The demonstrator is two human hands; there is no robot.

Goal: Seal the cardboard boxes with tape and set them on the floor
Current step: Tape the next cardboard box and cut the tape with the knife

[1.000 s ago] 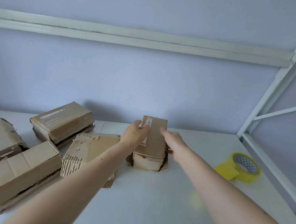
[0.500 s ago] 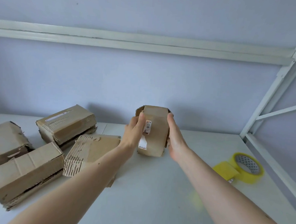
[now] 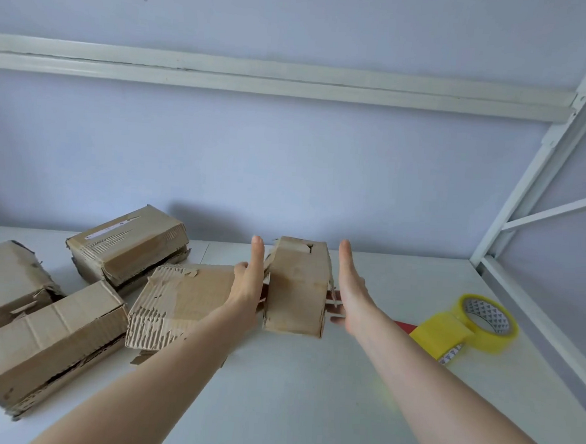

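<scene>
Cardboard box at frame centre sits between flat, released left hand and right hand, likely squaring it for taping.

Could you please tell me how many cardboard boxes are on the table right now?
5: small box between both hands, flattened box to its left, labelled box behind that, front-left box, and far-left box, partly cut off.

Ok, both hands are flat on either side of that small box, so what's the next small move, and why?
Probably press the loose side flaps shut, then reach the right hand for the yellow tape roll. The small box sits between both straightened hands, the left hand on its other side; ragged flaps stick out at its right edge, no tape shows on it, and the roll lies just right on the table.
</scene>
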